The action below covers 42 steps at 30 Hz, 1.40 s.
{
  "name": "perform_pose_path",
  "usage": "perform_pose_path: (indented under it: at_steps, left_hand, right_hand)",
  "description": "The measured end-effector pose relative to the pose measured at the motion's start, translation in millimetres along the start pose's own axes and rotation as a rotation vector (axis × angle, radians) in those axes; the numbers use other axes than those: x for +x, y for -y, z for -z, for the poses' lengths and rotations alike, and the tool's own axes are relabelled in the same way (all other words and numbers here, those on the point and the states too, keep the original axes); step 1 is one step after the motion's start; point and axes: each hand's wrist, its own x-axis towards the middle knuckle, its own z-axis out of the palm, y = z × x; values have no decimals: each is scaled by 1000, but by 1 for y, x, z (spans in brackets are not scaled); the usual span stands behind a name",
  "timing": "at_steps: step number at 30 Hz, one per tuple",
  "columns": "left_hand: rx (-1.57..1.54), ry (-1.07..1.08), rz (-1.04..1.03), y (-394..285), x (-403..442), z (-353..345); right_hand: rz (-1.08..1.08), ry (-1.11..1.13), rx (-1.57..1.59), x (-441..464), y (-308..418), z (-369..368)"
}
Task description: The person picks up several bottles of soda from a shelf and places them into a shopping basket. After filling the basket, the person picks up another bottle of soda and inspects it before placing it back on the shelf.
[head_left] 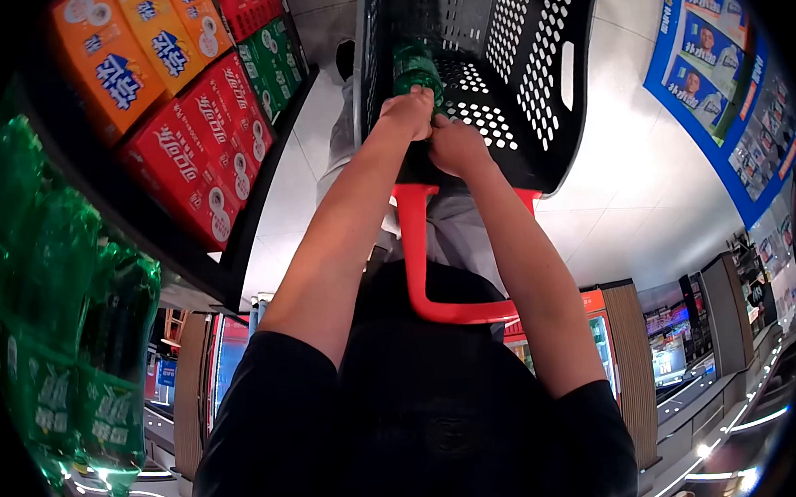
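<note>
Head view: left hand [412, 113] closed on end of green bottle [415, 66], right hand [458, 144] curled beside it, near left edge of black basket [546, 70].

Bottle [415, 66] inside basket [552, 69], cartons [186, 152] left of the basket, display board [721, 60] right of it

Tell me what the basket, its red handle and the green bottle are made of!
The black basket looks like hard plastic, smooth with a soft shine, and has neat holes. Its red handle looks like smooth, slightly glossy plastic, though paint could hide metal. The green bottle seems to be shiny, see-through plastic; glass is possible.
</note>
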Motion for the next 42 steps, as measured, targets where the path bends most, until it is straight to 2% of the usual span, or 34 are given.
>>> perform_pose_path:
  at_steps: [2,3,5,9,12,15,19,23,25,26,27,29,31,32,33,34,35,37,39,42]
  left_hand:
    - [-60,-65,28,3,-11,-6]
    - [-28,-149,-17,29,44,-9]
    - [-45,-230,-4,49,60,-28]
    - [46,-206,134,48,96,-27]
    - [42,-112,189,40,105,-15]
    - [20,-62,205,34,116,-14]
    - [22,-92,240,27,115,-15]
    - [-73,-159,253,18,95,-13]
    - [-96,-193,245,7,76,-6]
    - [-79,-160,235,3,70,-2]
    - [-63,-127,225,0,64,-1]
    - [-98,-157,152,-3,42,1]
    - [-143,-186,121,-2,27,-5]
    - [-168,-202,98,-2,18,-9]
    - [-191,-221,74,-1,6,-10]
    - [-229,-248,72,-4,-10,-7]
    - [-281,-285,20,-3,-23,-9]
    - [-312,-240,-54,-6,-49,-10]
    - [-389,-207,-127,-2,-64,-18]
    - [-464,-142,-213,14,-63,-46]
  right_hand:
    - [20,-23,-38,-10,13,-1]
    - [7,4,-57,39,-7,-12]
    - [42,-86,-79,51,-7,-33]
    - [-31,-17,-51,81,-18,-41]
    - [-77,68,-8,96,-26,-39]
    - [-28,-26,-65,98,-38,-41]
    - [5,-56,102,82,-49,-25]
    - [-98,-437,477,67,-68,-46]
    - [-355,-338,799,56,-75,-45]
    - [-377,-330,958,48,-82,-49]
    - [-458,-207,1073,37,-84,-39]
    - [-389,-186,1098,18,-104,-53]
    - [-357,-264,872,-13,-113,-41]
    - [-411,-322,972,-26,-112,-37]
    - [-329,-384,1002,-32,-134,-58]
    - [-348,-376,1033,-47,-139,-46]
    - [-371,-369,1066,-66,-133,-35]
    - [-641,-300,1133,-116,-90,33]
    - [-527,-492,1110,-152,-90,34]
    - [-512,-642,1131,-211,-66,55]
